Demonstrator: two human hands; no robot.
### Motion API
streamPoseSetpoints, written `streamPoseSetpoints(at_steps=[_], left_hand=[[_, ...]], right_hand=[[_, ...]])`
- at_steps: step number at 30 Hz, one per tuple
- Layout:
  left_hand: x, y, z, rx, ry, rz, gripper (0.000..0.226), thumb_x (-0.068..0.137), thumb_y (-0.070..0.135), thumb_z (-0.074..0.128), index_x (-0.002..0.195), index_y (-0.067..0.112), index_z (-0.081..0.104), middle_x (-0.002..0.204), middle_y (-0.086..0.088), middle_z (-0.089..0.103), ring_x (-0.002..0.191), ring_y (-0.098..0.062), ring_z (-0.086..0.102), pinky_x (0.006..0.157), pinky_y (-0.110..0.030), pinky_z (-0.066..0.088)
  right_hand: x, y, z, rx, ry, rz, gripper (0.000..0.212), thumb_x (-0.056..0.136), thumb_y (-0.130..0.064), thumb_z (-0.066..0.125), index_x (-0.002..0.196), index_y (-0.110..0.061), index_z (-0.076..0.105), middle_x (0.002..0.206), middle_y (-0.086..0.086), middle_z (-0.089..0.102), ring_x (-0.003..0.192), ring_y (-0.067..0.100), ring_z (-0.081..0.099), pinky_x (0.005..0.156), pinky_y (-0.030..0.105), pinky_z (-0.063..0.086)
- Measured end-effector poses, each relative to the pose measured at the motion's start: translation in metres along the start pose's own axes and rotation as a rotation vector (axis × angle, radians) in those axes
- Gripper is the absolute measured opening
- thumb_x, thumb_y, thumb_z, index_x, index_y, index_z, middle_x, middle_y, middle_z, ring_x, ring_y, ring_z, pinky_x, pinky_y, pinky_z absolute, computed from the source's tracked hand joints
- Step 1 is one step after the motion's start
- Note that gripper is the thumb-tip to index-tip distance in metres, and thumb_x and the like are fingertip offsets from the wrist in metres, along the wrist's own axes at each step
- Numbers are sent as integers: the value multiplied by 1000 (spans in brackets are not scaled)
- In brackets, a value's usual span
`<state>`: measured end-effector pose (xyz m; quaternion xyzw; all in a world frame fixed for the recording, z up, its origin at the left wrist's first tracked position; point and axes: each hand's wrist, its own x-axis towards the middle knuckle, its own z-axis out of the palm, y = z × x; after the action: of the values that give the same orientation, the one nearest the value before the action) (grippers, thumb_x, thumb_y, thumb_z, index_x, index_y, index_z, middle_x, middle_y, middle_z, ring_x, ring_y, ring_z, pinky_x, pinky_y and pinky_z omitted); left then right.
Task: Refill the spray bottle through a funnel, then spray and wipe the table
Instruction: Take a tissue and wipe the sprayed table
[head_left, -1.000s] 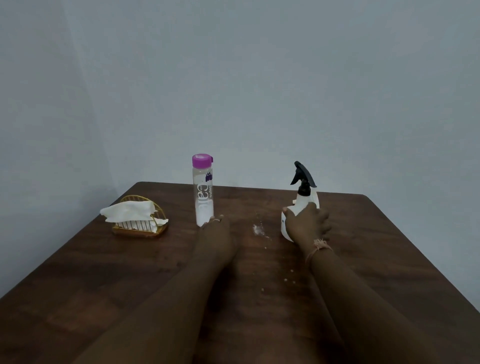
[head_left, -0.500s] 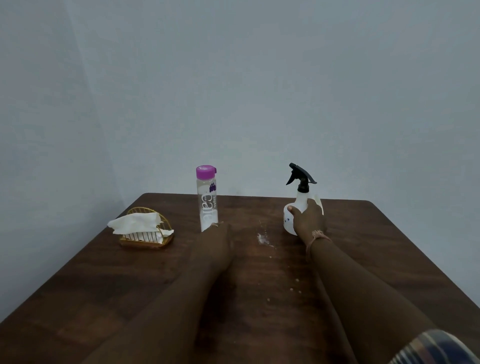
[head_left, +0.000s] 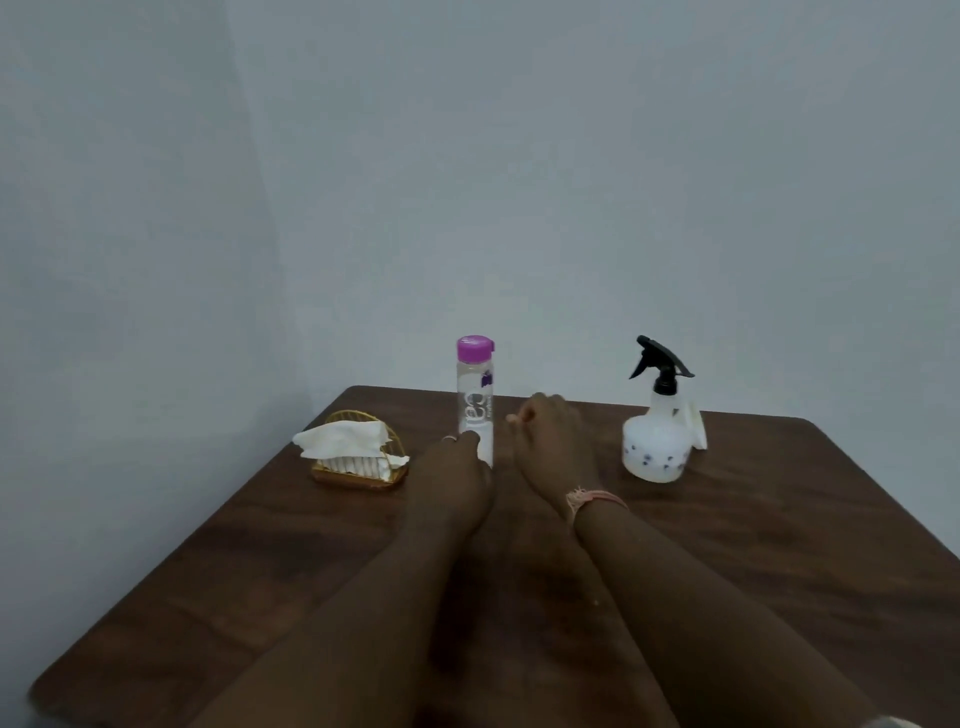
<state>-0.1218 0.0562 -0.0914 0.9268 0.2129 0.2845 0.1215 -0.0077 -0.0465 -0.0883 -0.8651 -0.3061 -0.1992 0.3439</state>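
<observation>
Here, a dark brown wooden table (head_left: 779, 545) fills the lower half of the frame below a plain pale wall. A tall clear plastic water bottle with a purple cap (head_left: 475, 387) stands upright just left of centre. The left hand (head_left: 452, 483) lies at its base, fingertips touching the bottle's lower left side; whether they wrap round it or merely rest against it cannot be told, since the hand hides that part. The right hand (head_left: 550, 441) is just right of the same bottle, raised a little, its fingers (head_left: 540, 410) loosely curled with the thumb tip pointing toward the bottle. It holds nothing, and a narrow gap shows between thumb and bottle. A pinkish thread bracelet (head_left: 592, 500) circles the right wrist.

The white translucent spray bottle with a black trigger head (head_left: 658, 441) stands upright at centre right, well apart from both hands, with no finger on it. Its nozzle points to the left of the frame. A pale flat piece (head_left: 696, 428) shows just behind its right shoulder; what it is cannot be made out.

At centre left, a small gold wire holder (head_left: 358, 475) carries white paper napkins (head_left: 343, 439), beside the left hand but apart from it
</observation>
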Motion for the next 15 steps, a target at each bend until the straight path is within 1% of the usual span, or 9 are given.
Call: streamPoseSetpoints(at_steps=[2,4,6,8,10,12,13,15], left_hand=[[1,-13,-12,52,70,-35,22,95,28,51,108,20,67,98,-3,70,85,-21,68,72,-36,56],[0,-27,-23,96,96,-85,17,97,21,53,103,16,68,99,-6,72,87,-23,69,73,-34,54],[0,-46,-35,132,99,-170,17,97,17,53,104,14,68,102,-7,72,92,-24,70,75,-34,53],[3,-72,-44,72,101,-252,17,95,22,55,107,17,66,104,-4,71,96,-23,68,81,-34,54],[3,-100,-50,-18,79,-316,21,95,21,56,113,15,64,111,-5,69,103,-24,66,90,-36,52],[0,-119,-53,-54,41,-325,27,100,16,49,124,11,62,126,-8,65,117,-26,61,101,-37,45],[-4,-127,-56,-67,43,-339,30,102,14,47,128,10,61,131,-9,62,122,-27,58,104,-37,41],[-11,-140,-62,-20,90,-352,31,101,15,46,130,15,60,130,-7,62,122,-25,58,101,-34,43]], right_hand=[[2,-40,8,134,-101,-122,15,97,-30,57,85,-21,57,90,-1,63,86,18,58,74,38,50],[5,-73,15,194,-178,-164,13,99,-25,56,87,-20,60,90,-3,67,84,15,60,71,33,48],[7,-98,25,234,-233,-176,14,98,-19,56,92,-15,67,93,1,72,87,16,63,76,32,50],[10,-115,40,262,-291,-195,17,94,-13,57,97,-12,73,102,4,72,96,19,65,84,33,51],[11,-129,54,216,-372,-244,22,94,-12,60,111,-14,74,123,7,65,112,21,62,96,35,49],[12,-139,67,115,-452,-287,29,96,-12,61,123,-13,71,141,9,54,127,24,55,105,34,44],[13,-143,74,69,-467,-296,30,97,-11,61,126,-10,70,144,10,53,130,25,53,106,33,42],[13,-151,84,27,-435,-248,29,97,-8,58,124,-5,69,137,13,61,127,26,56,104,32,44]])
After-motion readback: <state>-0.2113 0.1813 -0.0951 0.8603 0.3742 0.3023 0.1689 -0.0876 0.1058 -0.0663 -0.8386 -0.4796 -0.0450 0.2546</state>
